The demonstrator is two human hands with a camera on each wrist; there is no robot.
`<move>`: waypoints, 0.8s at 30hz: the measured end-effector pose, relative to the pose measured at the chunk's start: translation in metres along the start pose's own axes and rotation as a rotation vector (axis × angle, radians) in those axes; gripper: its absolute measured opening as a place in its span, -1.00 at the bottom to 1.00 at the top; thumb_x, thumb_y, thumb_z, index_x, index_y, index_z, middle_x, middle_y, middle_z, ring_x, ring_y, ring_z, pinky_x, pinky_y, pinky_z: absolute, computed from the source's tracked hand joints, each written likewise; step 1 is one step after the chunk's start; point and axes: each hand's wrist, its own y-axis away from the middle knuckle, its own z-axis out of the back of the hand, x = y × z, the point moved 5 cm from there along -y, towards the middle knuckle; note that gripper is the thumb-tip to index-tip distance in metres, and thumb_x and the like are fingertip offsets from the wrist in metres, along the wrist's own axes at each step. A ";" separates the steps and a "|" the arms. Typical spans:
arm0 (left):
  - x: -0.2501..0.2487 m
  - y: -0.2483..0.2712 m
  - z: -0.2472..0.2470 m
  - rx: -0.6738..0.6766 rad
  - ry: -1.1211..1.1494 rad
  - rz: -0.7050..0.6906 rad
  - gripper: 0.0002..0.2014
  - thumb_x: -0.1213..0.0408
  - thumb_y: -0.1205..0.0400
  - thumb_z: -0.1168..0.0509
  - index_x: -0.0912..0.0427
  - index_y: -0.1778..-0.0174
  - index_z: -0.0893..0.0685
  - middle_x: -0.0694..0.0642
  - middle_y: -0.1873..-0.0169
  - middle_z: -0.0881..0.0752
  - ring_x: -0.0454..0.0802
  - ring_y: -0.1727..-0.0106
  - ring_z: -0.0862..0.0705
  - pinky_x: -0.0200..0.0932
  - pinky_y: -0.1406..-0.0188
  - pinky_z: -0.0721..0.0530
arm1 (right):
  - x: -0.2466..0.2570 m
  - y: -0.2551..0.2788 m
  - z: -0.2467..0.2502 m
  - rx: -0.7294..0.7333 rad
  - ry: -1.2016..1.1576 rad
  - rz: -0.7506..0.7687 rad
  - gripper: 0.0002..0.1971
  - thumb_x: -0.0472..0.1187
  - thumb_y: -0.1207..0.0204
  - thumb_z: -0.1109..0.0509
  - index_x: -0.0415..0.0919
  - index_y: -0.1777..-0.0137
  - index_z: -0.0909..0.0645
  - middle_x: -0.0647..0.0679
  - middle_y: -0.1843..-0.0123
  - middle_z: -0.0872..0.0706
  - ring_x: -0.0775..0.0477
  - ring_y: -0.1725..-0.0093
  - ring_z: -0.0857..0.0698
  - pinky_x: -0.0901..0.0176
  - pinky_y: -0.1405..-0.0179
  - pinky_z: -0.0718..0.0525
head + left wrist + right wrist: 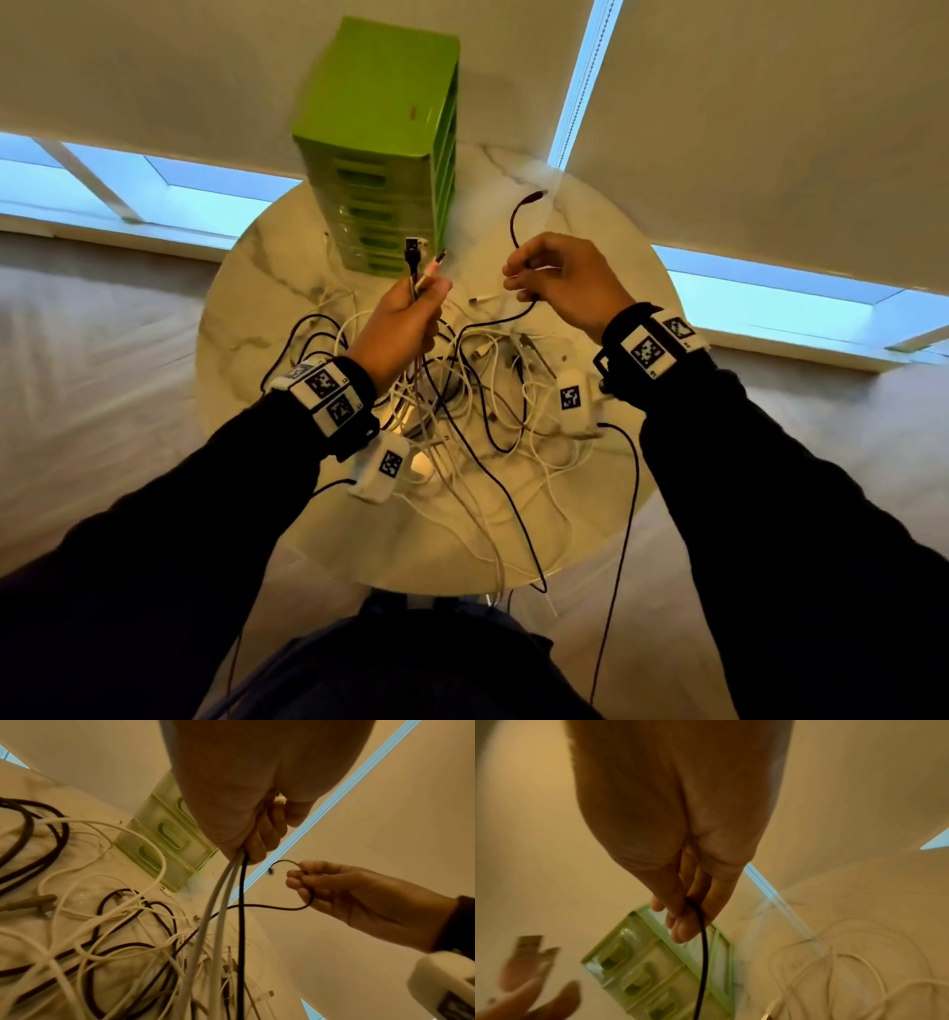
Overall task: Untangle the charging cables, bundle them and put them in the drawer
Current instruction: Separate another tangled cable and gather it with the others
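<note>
A tangle of white and black charging cables (462,406) lies on the round marble table (246,288). My left hand (405,313) is raised above it and grips several cable ends (417,257), white and black, with plugs sticking up; the same cables (226,892) hang down from the fist. My right hand (554,280) pinches a thin black cable (516,221) whose plug end curls up above the fingers (680,931). That black cable (295,907) loops down into the tangle. A green drawer unit (385,149) stands at the table's far side, its drawers closed.
Cables hang over the table's near edge toward my legs. Small white tagged boxes (572,398) hang below both wrists. Window blinds (770,128) and a bright window strip lie behind the table. A pale floor surrounds it.
</note>
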 end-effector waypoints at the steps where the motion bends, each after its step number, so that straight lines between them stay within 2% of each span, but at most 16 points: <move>1: -0.003 -0.002 -0.003 0.002 0.034 0.017 -0.76 0.04 -0.82 -0.15 0.14 -0.12 -0.54 -0.14 0.47 -0.30 -0.18 0.49 -0.25 -0.21 0.46 -0.19 | 0.010 0.008 -0.001 0.036 0.000 0.034 -0.88 -0.52 -0.49 -0.48 -0.36 0.03 -0.70 -0.28 0.00 -0.83 -0.12 0.08 -0.82 0.09 0.11 -0.79; 4: -0.008 -0.003 -0.013 0.035 0.115 0.080 -0.48 -0.21 -0.77 -0.07 0.20 -0.28 -0.59 -0.07 0.42 -0.19 -0.13 0.45 -0.13 -0.11 0.37 -0.05 | 0.017 0.032 -0.015 0.160 0.051 0.104 -0.85 -0.54 -0.53 -0.42 -0.33 -0.01 -0.64 -0.20 -0.02 -0.85 -0.15 0.02 -0.85 -0.04 0.06 -0.77; 6: -0.011 -0.002 -0.020 0.048 0.157 0.097 -0.44 -0.24 -0.75 -0.10 0.20 -0.30 -0.61 -0.05 0.42 -0.17 -0.10 0.42 -0.09 -0.07 0.35 -0.01 | 0.009 0.048 -0.027 0.227 0.098 0.125 -0.81 -0.51 -0.55 -0.44 -0.24 -0.02 -0.61 -0.10 0.01 -0.86 -0.12 -0.03 -0.85 -0.08 -0.08 -0.79; 7: -0.011 -0.001 -0.022 0.056 0.153 0.090 -0.49 -0.20 -0.76 -0.13 0.19 -0.28 -0.62 -0.05 0.43 -0.17 -0.09 0.42 -0.09 -0.08 0.37 -0.02 | 0.002 0.055 -0.032 0.248 0.109 0.122 -0.80 -0.49 -0.56 -0.45 -0.21 -0.03 -0.58 -0.08 0.03 -0.86 -0.11 -0.04 -0.84 -0.05 -0.13 -0.79; 9: -0.011 0.001 -0.024 0.071 0.120 0.065 -0.67 0.00 -0.80 -0.18 0.19 -0.19 -0.67 -0.06 0.46 -0.20 -0.11 0.46 -0.13 -0.13 0.42 -0.06 | -0.008 0.068 -0.039 0.259 0.099 0.081 -0.79 -0.46 -0.59 -0.44 -0.20 -0.07 -0.53 -0.08 0.04 -0.86 -0.11 -0.03 -0.84 0.04 -0.12 -0.79; 12: -0.007 0.007 -0.026 0.088 0.018 0.034 -0.79 0.16 -0.81 -0.21 0.16 -0.06 -0.70 -0.06 0.49 -0.24 -0.12 0.50 -0.20 -0.22 0.51 -0.17 | -0.016 0.083 -0.048 0.242 0.096 0.044 -0.73 -0.29 -0.62 -0.46 -0.13 -0.20 -0.44 -0.14 0.03 -0.84 -0.16 0.02 -0.84 -0.05 -0.13 -0.79; 13: -0.006 0.011 -0.028 0.100 -0.021 0.025 -0.80 0.17 -0.80 -0.22 0.15 -0.03 -0.71 -0.07 0.51 -0.27 -0.14 0.52 -0.24 -0.24 0.52 -0.22 | -0.016 0.087 -0.052 0.229 0.135 0.051 -0.70 -0.19 -0.63 -0.46 -0.09 -0.23 -0.42 -0.14 0.02 -0.84 -0.16 0.05 -0.83 -0.06 -0.10 -0.78; 15: -0.003 0.019 -0.031 0.109 -0.068 0.023 -0.82 0.18 -0.80 -0.23 0.11 0.03 -0.71 -0.13 0.58 -0.42 -0.19 0.57 -0.38 -0.24 0.50 -0.33 | -0.017 0.091 -0.061 0.197 0.140 0.024 -0.70 -0.05 -0.68 -0.40 -0.12 -0.26 -0.40 -0.09 0.07 -0.83 -0.10 0.16 -0.82 0.02 0.10 -0.75; 16: -0.002 0.022 -0.032 0.110 -0.074 0.029 -0.82 0.19 -0.80 -0.22 0.10 0.05 -0.69 -0.16 0.60 -0.48 -0.22 0.58 -0.43 -0.23 0.48 -0.35 | -0.016 0.094 -0.066 0.168 0.098 0.012 -0.72 -0.03 -0.72 -0.34 -0.17 -0.23 -0.41 -0.04 0.16 -0.80 -0.05 0.26 -0.78 0.04 0.21 -0.70; 18: 0.000 0.028 -0.031 0.125 -0.030 0.050 -0.79 0.14 -0.82 -0.19 0.09 0.04 -0.68 -0.17 0.59 -0.44 -0.22 0.57 -0.38 -0.23 0.48 -0.28 | -0.015 0.096 -0.070 0.064 0.064 0.032 -0.78 -0.02 -0.78 -0.21 -0.19 -0.15 -0.46 0.07 0.37 -0.62 0.05 0.43 -0.58 0.04 0.35 -0.53; 19: 0.001 0.030 -0.029 0.143 0.013 0.070 -0.74 0.08 -0.82 -0.16 0.12 0.01 -0.69 -0.13 0.55 -0.37 -0.19 0.54 -0.30 -0.23 0.49 -0.22 | -0.014 0.097 -0.067 -0.006 0.094 0.051 -0.78 -0.03 -0.80 -0.18 -0.18 -0.10 -0.50 0.10 0.40 -0.55 0.10 0.44 -0.49 0.05 0.34 -0.46; 21: 0.002 0.032 -0.025 0.170 0.099 0.119 -0.61 -0.03 -0.83 -0.08 0.16 -0.02 -0.68 -0.05 0.48 -0.32 -0.15 0.51 -0.24 -0.22 0.49 -0.16 | -0.012 0.101 -0.060 -0.147 0.168 0.086 -0.79 -0.05 -0.81 -0.16 -0.13 -0.02 -0.52 0.06 0.35 -0.55 0.09 0.37 -0.49 0.00 0.27 -0.48; 24: 0.003 0.036 -0.018 0.142 0.190 0.177 -0.55 -0.04 -0.83 -0.03 0.21 0.01 -0.69 0.00 0.42 -0.46 -0.15 0.50 -0.38 -0.24 0.48 -0.25 | -0.002 0.111 -0.054 -0.235 0.245 0.128 -0.81 -0.03 -0.80 -0.16 -0.07 0.00 -0.48 -0.03 0.28 -0.63 -0.03 0.30 -0.56 -0.10 0.22 -0.57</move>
